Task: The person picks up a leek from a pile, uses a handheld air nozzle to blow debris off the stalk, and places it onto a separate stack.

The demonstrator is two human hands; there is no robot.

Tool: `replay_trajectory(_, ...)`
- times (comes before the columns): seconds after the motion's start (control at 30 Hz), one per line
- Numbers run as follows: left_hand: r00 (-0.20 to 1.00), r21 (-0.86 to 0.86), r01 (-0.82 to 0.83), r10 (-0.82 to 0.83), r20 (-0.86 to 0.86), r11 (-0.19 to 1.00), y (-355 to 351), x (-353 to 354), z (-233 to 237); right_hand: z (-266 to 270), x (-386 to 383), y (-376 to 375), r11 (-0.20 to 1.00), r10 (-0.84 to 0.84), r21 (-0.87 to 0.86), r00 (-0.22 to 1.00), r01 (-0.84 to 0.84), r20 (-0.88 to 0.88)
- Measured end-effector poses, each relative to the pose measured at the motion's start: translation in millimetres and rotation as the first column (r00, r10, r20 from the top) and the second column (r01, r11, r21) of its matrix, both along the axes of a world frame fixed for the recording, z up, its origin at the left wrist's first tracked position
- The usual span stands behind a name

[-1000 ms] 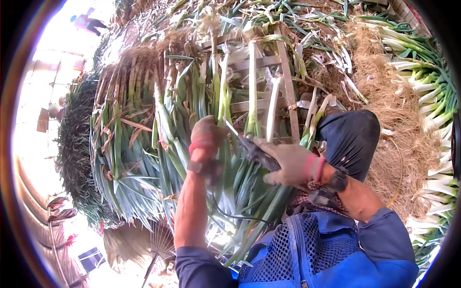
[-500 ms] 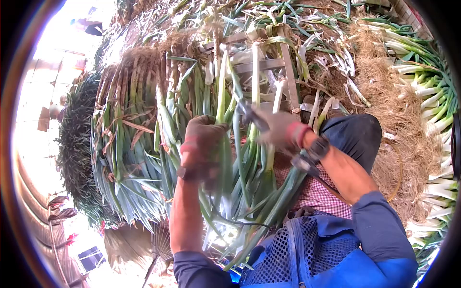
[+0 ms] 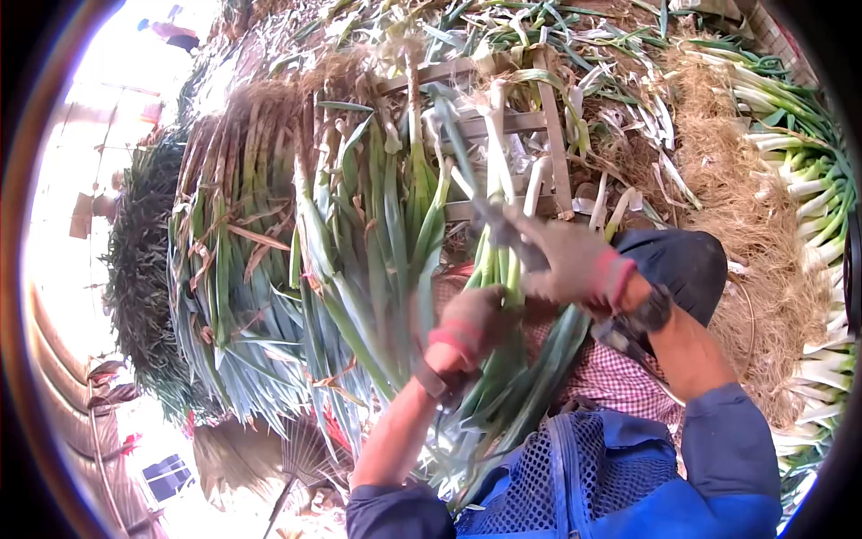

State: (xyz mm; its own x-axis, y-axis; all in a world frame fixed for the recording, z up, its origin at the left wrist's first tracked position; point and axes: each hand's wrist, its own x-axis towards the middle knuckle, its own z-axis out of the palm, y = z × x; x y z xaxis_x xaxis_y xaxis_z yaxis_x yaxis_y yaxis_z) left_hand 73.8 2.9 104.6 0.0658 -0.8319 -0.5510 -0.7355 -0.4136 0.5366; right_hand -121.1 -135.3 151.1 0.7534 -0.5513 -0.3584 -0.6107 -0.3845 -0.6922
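My left hand (image 3: 474, 322), in a brown glove with a red cuff, is closed on the green part of a bunch of long green onions (image 3: 496, 260) over my lap. Their pale stalks point away from me and their leaves hang towards my vest. In my similarly gloved right hand (image 3: 570, 265) is a dark, gun-like tool (image 3: 510, 232), blurred by motion, its tip over the stalks. A dark fitting (image 3: 620, 337) shows below that hand at the wrist. Beside my left hand lies a thick pile of unpeeled green onions (image 3: 359, 225), roots away from me.
A wooden frame (image 3: 555, 135) stands ahead amid peeled scraps and dry roots. Cleaned green onions (image 3: 813, 193) with white stalks line the right side. Fibrous root litter (image 3: 718, 180) covers the ground before them. A thin hose (image 3: 752, 314) curves by my right knee.
My left hand has moved right and towards me, from beside the pile to the bunch over my lap. My right hand with the tool has shifted slightly right and nearer to me.
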Motion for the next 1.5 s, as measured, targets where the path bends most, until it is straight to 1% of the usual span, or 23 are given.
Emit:
replay_trajectory(0.03, 1.0, 0.125, -0.003, 0.001, 0.017, 0.992, -14, 10, 17, 1, 17, -12, 0.999, -0.021, -0.039, 0.993, 0.016, -0.117)
replay_trajectory(0.07, 0.998, -0.011, -0.069, 0.069, -0.006, 0.998, -20, 27, 16, -17, 30, -21, 0.989, -0.025, -0.15, 0.993, 0.007, -0.115)
replay_trajectory(0.13, 0.808, -0.149, -0.503, 0.402, -0.43, 0.852, -30, 68, -19, -7, 48, -29, 0.998, 0.057, -0.033, 0.994, -0.06, -0.094)
replay_trajectory(0.17, 0.807, -0.212, -0.551, 0.451, -0.381, 0.807, -42, 84, -25, 9, 64, -35, 0.986, 0.149, 0.102, 0.968, -0.13, -0.2)
replay_trajectory(0.2, 0.798, -0.277, -0.592, 0.502, -0.334, 0.757, -55, 97, -30, -14, 72, -33, 0.992, 0.119, -0.025, 0.984, -0.123, -0.129)
replay_trajectory(0.33, 0.816, -0.41, -0.572, 0.543, -0.197, 0.711, -101, 135, -67, -36, 113, -62, 0.999, 0.048, 0.007, 0.981, -0.048, -0.188)
replay_trajectory(0.4, 0.87, -0.519, -0.32, 0.463, 0.17, 0.793, -117, 136, -82, -38, 127, -69, 0.996, 0.087, 0.031, 0.964, -0.082, -0.252)
replay_trajectory(0.53, 0.774, -0.321, -0.231, 0.373, 0.511, 0.918, -145, 128, -86, -56, 157, -113, 0.995, -0.046, -0.099, 0.973, 0.024, -0.225)
replay_trajectory(0.57, 0.763, -0.221, -0.258, 0.339, 0.551, 0.941, -154, 124, -84, -63, 164, -126, 0.991, -0.048, -0.131, 0.969, 0.016, -0.243)
replay_trajectory(0.67, 0.665, -0.221, -0.148, 0.262, 0.699, 0.964, -159, 114, -97, -76, 187, -158, 0.982, -0.099, -0.177, 0.971, 0.06, -0.217)
replay_trajectory(0.8, 0.598, -0.139, -0.193, 0.229, 0.768, 0.971, -176, 119, -127, -79, 201, -184, 0.972, -0.118, -0.222, 0.977, 0.078, -0.175)
replay_trajectory(0.9, 0.634, -0.136, -0.211, 0.241, 0.735, 0.968, -182, 129, -110, -83, 182, -163, 0.976, -0.136, -0.184, 0.985, 0.115, -0.109)
replay_trajectory(0.93, 0.671, -0.103, -0.245, 0.245, 0.7, 0.964, -183, 133, -107, -63, 170, -153, 0.994, -0.102, -0.049, 0.974, 0.094, -0.201)
replay_trajectory(0.97, 0.683, -0.241, -0.23, 0.333, 0.651, 0.943, -179, 137, -102, -66, 161, -142, 0.996, -0.092, -0.041, 0.977, 0.085, -0.195)
replay_trajectory(1.0, 0.683, -0.246, -0.227, 0.334, 0.65, 0.942, -180, 141, -91, -71, 150, -131, 0.997, -0.079, -0.03, 0.979, 0.075, -0.189)
replay_trajectory(1.1, 0.847, -0.192, -0.382, 0.426, 0.32, 0.904, -178, 161, -62, -36, 110, -87, 0.977, -0.052, 0.196, 0.983, 0.088, -0.178)
replay_trajectory(1.13, 0.861, -0.153, -0.486, 0.501, 0.08, 0.86, -175, 157, -31, -47, 100, -70, 0.981, -0.023, 0.188, 0.989, 0.051, -0.145)
replay_trajectory(1.2, 0.721, -0.068, -0.676, 0.64, -0.266, 0.734, -161, 130, 32, -18, 80, -44, 0.958, 0.107, 0.282, 0.978, -0.053, -0.18)
replay_trajectory(1.23, 0.839, -0.141, -0.543, 0.527, -0.134, 0.828, -165, 152, 32, -17, 71, -32, 0.96, 0.102, 0.277, 0.979, -0.051, -0.174)
replay_trajectory(1.27, 0.839, -0.069, -0.543, 0.536, -0.098, 0.837, -168, 169, 29, -18, 59, -19, 0.971, 0.099, 0.23, 0.988, -0.07, -0.115)
replay_trajectory(1.33, 0.88, -0.072, -0.474, 0.469, -0.071, 0.878, -158, 154, 77, -15, 35, -2, 0.981, 0.097, 0.176, 0.994, -0.087, -0.05)
replay_trajectory(1.4, 0.884, -0.061, -0.455, 0.442, -0.149, 0.889, -139, 141, 90, -9, 12, 13, 0.99, 0.007, 0.138, 1.0, -0.005, -0.014)
replay_trajectory(1.5, 0.933, 0.014, -0.359, 0.359, -0.011, 0.933, -109, 109, 92, -1, -18, 27, 0.982, -0.002, 0.187, 0.999, -0.008, 0.05)
